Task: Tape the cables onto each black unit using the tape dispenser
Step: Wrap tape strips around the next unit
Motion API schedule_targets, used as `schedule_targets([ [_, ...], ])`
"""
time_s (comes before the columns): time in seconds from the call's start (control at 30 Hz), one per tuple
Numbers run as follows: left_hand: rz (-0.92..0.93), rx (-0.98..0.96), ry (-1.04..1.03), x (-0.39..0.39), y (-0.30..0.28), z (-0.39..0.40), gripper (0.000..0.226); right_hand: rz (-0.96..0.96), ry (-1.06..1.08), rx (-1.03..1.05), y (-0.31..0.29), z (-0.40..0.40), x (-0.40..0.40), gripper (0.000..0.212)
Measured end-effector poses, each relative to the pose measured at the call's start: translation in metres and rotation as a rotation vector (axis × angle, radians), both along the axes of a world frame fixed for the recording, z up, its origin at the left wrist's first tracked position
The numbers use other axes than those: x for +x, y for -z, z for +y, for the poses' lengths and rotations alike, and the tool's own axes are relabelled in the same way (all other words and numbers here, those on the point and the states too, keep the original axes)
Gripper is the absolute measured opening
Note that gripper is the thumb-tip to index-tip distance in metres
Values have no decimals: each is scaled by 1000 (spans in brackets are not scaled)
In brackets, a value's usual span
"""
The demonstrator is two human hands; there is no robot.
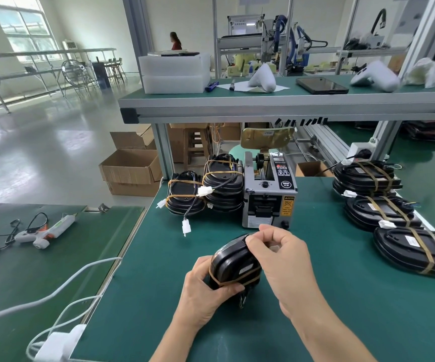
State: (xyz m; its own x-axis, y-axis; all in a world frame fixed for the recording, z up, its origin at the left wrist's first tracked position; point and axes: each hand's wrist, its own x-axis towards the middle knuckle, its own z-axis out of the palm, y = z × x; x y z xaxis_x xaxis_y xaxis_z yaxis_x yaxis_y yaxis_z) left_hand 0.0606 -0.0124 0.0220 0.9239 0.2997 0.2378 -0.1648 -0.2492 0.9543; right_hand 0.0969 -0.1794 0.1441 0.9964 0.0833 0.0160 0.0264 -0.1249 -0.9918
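Note:
A black unit (pixel 233 262) stands tilted on the green mat in front of me, with one band of tan tape across its lower part. My left hand (pixel 206 291) grips its lower left side, thumb on the tape. My right hand (pixel 279 253) has its fingers curled at the unit's upper right edge and pinches a small pale piece, seemingly tape. The grey tape dispenser (pixel 269 194) stands just behind the hands, its slot facing me. The unit's cable is mostly hidden under my hands.
Two stacks of taped black units (pixel 206 189) with white connectors stand left of the dispenser. More taped units (pixel 383 212) lie in a row on the right. A glue gun (pixel 46 228) and white cables (pixel 62 291) lie on the left table. A shelf (pixel 276 105) hangs overhead.

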Motion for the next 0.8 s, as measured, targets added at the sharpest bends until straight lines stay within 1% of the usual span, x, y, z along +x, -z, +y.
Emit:
schedule_targets([
  [0.13,-6,-1,-3,0,-1,-1,61,-61,25,-84,-4,2,-2,6],
  [0.17,-8,0,-3,0,-1,-1,61,-69,28,-98,-4,2,-2,8],
  [0.23,-8,0,0,0,-1,-1,61,-70,28,-98,-4,2,-2,13],
  [0.37,-9,-2,5,0,-1,-1,61,-64,30,-81,-2,2,-2,15],
  [0.63,0,-11,5,0,-1,0,60,-92,47,-111,-5,3,-5,7],
  [0.8,10,-10,3,0,3,1,60,-135,57,-184,-5,2,-6,19],
])
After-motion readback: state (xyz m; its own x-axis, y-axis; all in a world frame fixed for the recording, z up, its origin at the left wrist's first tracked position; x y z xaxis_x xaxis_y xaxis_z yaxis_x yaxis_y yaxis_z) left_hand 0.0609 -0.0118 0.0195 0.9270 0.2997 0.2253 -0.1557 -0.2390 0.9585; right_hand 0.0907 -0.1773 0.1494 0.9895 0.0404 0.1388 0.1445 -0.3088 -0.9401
